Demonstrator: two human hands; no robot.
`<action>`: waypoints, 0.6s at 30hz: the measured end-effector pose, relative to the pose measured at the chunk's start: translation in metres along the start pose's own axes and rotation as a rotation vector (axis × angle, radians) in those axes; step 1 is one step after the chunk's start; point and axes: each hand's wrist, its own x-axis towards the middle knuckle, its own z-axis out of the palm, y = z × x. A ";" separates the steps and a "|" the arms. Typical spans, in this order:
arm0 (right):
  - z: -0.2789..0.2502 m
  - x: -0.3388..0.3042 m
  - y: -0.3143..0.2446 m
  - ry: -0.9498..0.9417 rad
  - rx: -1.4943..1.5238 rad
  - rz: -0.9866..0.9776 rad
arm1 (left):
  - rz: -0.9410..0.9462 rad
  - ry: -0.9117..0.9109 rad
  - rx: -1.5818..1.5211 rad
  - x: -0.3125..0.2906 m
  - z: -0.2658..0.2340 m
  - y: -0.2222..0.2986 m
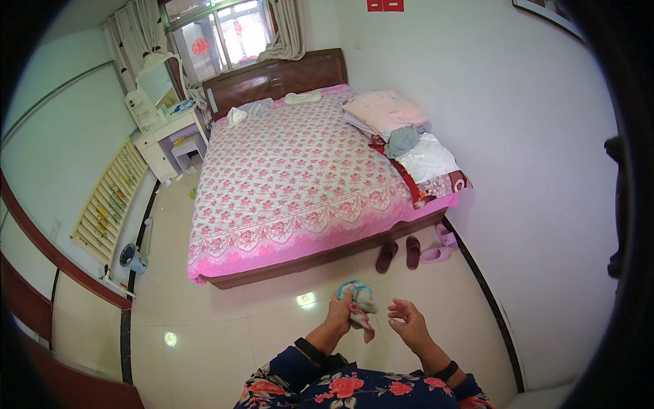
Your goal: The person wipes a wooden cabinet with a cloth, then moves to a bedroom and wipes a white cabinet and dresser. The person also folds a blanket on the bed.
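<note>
My left hand (338,312) is closed around a small bunch of socks (364,300), greyish white with a light blue edge. A pink and grey end dangles below the fingers. Just to the right, my right hand (409,323) is raised, its fingers apart and slightly curled, with nothing visible in it. It does not touch the socks. Both hands are above the tiled floor, in front of the foot of the bed (300,170), which has a pink floral sheet.
Folded bedding (387,112), a grey cloth (403,141) and a white cloth (428,162) lie on the bed's right side. Dark red slippers (386,258) and pink slippers (436,255) sit by its foot. A bin (134,259) and a white dressing table (163,133) stand left.
</note>
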 end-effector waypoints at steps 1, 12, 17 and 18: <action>0.001 0.005 -0.003 0.008 0.012 -0.003 | 0.018 0.029 0.068 0.002 0.002 0.001; 0.011 0.108 -0.017 -0.192 -0.095 -0.262 | 0.039 0.098 0.065 0.011 0.001 0.054; 0.045 0.144 -0.018 -0.414 0.524 0.075 | 0.078 0.096 -0.028 -0.011 -0.038 0.070; 0.054 0.149 -0.018 -0.433 0.611 0.117 | 0.051 0.186 0.015 -0.019 -0.048 0.073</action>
